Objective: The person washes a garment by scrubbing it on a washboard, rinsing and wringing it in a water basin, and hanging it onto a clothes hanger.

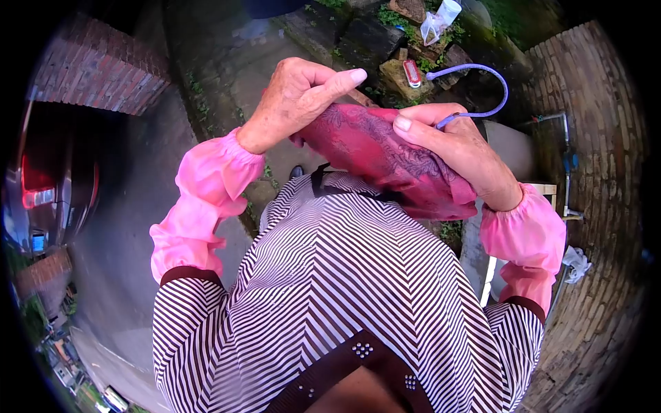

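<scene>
Between my two hands hangs a dark pink cloth [372, 141] with a dark floral pattern, held up in front of my chest. My left hand [297, 96] grips its upper left end, the thumb stretched out to the right and the fingers partly hidden behind. The right part of the cloth is pinched by my right hand [458, 141], with the thumb lying on top. A purple curved hook [505, 89], shaped like the hook of a clothes hanger, rises from my right hand and ends in a small knob. Whatever it joins under the cloth is hidden.
A brick wall [585, 138] with a pipe [567, 179] stands on the right. Stones at the top hold a red-and-white object [412, 73], a plastic bag [432, 29] and a white cup [449, 10]. A car [51, 186] is parked at the left on concrete ground.
</scene>
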The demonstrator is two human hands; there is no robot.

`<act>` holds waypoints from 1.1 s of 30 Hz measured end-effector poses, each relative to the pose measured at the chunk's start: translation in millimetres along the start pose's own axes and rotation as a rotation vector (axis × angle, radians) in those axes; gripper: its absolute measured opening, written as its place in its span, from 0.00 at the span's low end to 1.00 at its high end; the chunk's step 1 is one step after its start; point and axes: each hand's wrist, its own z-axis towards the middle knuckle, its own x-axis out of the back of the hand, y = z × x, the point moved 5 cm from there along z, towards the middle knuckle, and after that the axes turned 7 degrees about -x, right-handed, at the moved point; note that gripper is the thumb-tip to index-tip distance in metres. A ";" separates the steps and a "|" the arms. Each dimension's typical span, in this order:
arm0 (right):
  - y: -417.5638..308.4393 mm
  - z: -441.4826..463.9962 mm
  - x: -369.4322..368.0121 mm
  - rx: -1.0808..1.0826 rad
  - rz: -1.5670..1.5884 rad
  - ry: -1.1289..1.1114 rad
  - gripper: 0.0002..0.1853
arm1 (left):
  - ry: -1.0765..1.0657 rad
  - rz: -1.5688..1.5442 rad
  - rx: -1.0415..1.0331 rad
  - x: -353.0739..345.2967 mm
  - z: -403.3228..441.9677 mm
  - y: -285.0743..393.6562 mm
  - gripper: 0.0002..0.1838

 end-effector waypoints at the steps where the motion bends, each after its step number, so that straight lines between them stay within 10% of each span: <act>1: -0.4 -1.7 2.7 -0.011 -0.050 0.040 0.20 | 0.014 0.040 -0.024 1.9 1.5 4.3 0.25; 16: 4.5 -47.9 33.9 0.814 -0.785 0.647 0.11 | 0.133 0.301 -0.029 8.2 13.4 -4.5 0.31; 33: 34.7 7.2 21.9 0.691 -1.070 0.633 0.13 | 0.105 0.224 0.126 39.2 20.2 -40.0 0.33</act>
